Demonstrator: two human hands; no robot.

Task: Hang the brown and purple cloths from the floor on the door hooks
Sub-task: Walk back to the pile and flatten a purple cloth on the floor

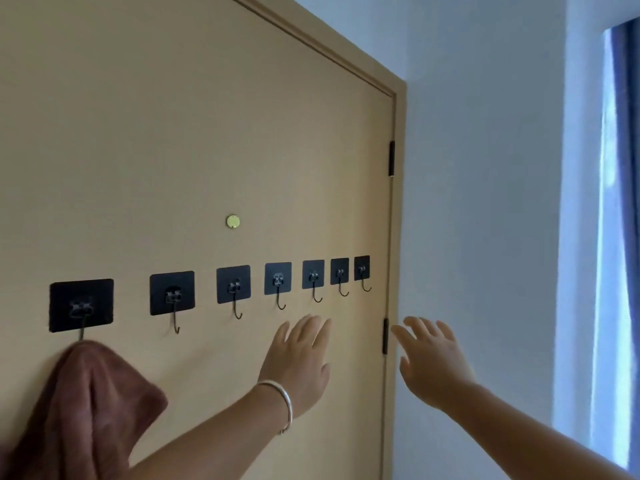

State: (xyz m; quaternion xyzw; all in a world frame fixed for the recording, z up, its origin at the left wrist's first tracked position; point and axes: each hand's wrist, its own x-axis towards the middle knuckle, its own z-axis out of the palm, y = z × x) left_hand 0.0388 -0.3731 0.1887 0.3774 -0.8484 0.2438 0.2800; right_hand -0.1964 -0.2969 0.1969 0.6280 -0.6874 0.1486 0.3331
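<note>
A brown cloth (86,407) hangs from the leftmost black hook (81,308) on the tan door (207,150). Several more black adhesive hooks run in a row to the right, all bare, such as the second hook (172,296) and the last hook (362,271). My left hand (299,362), with a silver bangle on the wrist, is held up with straight fingers below the middle hooks and holds nothing. My right hand (431,367) is raised with spread fingers beside the door's hinge edge, also holding nothing. No purple cloth is in view.
A small brass peephole (232,221) sits above the hook row. Black hinges (391,159) mark the door's right edge. A pale wall (485,202) lies right of the frame, with a blue curtain (623,133) and bright window at far right.
</note>
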